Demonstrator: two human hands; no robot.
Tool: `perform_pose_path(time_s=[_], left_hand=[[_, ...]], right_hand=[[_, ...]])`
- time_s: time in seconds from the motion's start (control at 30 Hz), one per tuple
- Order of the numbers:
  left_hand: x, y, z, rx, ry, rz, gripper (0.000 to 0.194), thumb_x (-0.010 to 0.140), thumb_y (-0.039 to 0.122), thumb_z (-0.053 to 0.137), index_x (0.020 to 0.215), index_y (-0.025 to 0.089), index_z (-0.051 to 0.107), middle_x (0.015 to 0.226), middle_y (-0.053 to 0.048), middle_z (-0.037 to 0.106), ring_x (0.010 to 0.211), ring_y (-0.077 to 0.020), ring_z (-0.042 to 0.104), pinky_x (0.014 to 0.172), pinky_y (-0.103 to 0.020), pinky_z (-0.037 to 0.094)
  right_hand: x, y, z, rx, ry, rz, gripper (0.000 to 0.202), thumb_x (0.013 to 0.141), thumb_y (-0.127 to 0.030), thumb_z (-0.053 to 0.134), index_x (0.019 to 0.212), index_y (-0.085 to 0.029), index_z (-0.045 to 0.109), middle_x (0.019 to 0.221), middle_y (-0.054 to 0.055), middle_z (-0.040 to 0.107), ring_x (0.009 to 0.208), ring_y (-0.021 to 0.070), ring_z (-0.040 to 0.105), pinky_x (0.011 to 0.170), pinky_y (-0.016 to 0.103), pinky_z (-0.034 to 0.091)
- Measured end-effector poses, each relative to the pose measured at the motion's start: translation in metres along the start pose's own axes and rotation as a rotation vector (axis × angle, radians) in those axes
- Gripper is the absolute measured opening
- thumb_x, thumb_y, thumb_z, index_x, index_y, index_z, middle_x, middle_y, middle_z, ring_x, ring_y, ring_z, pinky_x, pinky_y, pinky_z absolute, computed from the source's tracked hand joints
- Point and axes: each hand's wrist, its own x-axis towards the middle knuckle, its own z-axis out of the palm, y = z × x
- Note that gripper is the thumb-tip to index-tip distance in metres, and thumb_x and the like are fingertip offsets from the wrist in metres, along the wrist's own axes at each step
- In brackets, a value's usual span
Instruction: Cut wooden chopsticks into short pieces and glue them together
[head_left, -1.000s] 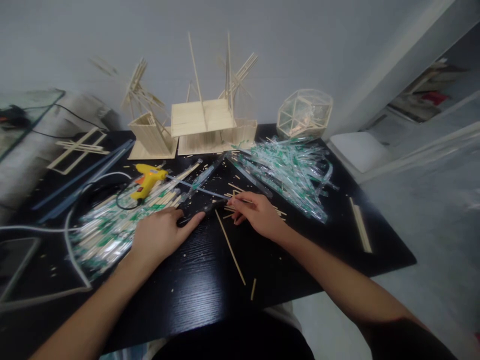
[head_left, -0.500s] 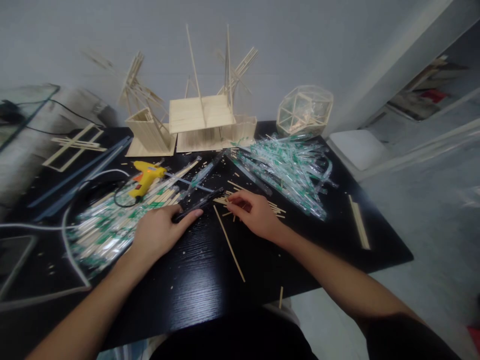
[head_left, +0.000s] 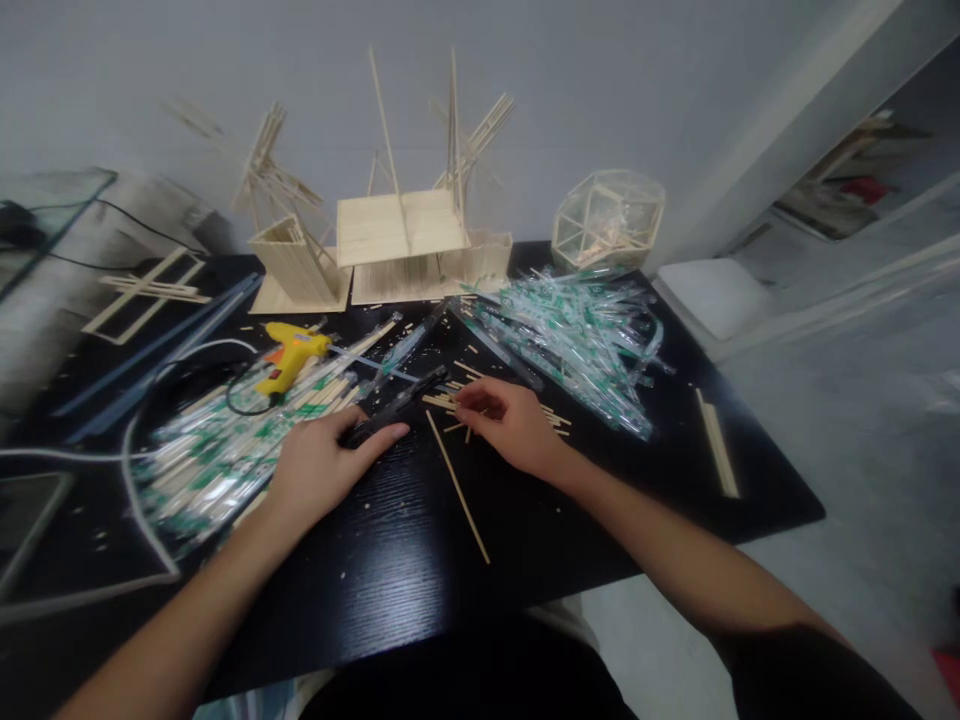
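In my left hand (head_left: pixel 319 455) is a black plier-like hand tool (head_left: pixel 401 400), its head reaching toward the fingertips of my other hand. My right hand (head_left: pixel 514 425) is closed in a pinch on a thin wooden stick, mostly hidden by the fingers. Around and beneath that hand lie several loose wooden sticks (head_left: pixel 553 418). One longer stick (head_left: pixel 459 490) lies apart, slanting toward the table's front edge. To the left, a yellow glue gun (head_left: pixel 289 362) rests on a pile of sticks in clear and green wrappers (head_left: pixel 217 460).
Wooden stick models (head_left: pixel 401 225) stand along the wall, with a faceted clear container (head_left: pixel 607 220) to their right. A heap of wrappers (head_left: pixel 577 345) lies right of centre. Two sticks (head_left: pixel 718 445) are near the right edge. A white cable (head_left: pixel 131 440) curls at left on the black table (head_left: pixel 375 600).
The black tool has shifted slightly and its head looks wider. My right hand stays nearly in place. A short stick seen at the table's front edge has gone from view.
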Motion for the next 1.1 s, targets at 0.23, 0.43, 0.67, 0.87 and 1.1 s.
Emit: perform_pose_path(time_s=[0.23,0.43,0.67,0.87,1.1], left_hand=[[-0.003,0.004,0.007,-0.327,0.004,-0.006,0.042,0.081,0.063,0.066,0.08,0.022,0.068,0.071,0.003,0.066,0.068,-0.0182,0.058,0.065,-0.029,0.04],[-0.006,0.01,0.011,-0.524,-0.015,0.002,0.039,0.078,0.057,0.074,0.093,0.021,0.077,0.089,-0.001,0.077,0.085,-0.0233,0.067,0.079,-0.032,0.048],[-0.007,0.01,0.02,-0.577,-0.069,0.062,0.037,0.076,0.054,0.077,0.094,0.021,0.079,0.092,-0.002,0.08,0.087,-0.0242,0.07,0.083,-0.034,0.051],[-0.009,0.009,0.026,-0.546,-0.1,0.104,0.037,0.082,0.054,0.073,0.091,0.019,0.078,0.085,-0.002,0.077,0.076,-0.0197,0.066,0.07,-0.029,0.048],[-0.007,0.007,0.02,-0.518,-0.015,0.078,0.036,0.08,0.054,0.072,0.086,0.019,0.076,0.077,0.001,0.071,0.073,-0.0177,0.059,0.068,-0.028,0.044]], right_hand=[[-0.001,0.0,0.002,0.121,-0.073,0.041,0.017,0.08,-0.011,0.073,0.095,-0.016,0.071,0.091,0.004,0.076,0.083,0.0152,0.073,0.079,0.03,0.059],[-0.005,-0.001,0.005,0.07,-0.114,0.019,0.014,0.082,-0.014,0.075,0.096,-0.016,0.072,0.092,0.004,0.077,0.083,0.0155,0.073,0.078,0.03,0.058],[-0.007,-0.004,0.009,0.105,-0.156,0.041,0.013,0.082,-0.017,0.077,0.093,-0.017,0.071,0.087,0.003,0.077,0.08,0.0154,0.074,0.078,0.03,0.06],[-0.01,-0.003,0.012,0.093,-0.203,0.052,0.015,0.08,-0.02,0.079,0.094,-0.017,0.072,0.087,0.003,0.076,0.08,0.0161,0.074,0.078,0.031,0.06],[-0.018,-0.034,-0.002,-0.083,-0.091,-0.127,0.01,0.089,-0.026,0.072,0.091,-0.017,0.073,0.088,0.004,0.074,0.074,0.0139,0.066,0.067,0.025,0.053]])
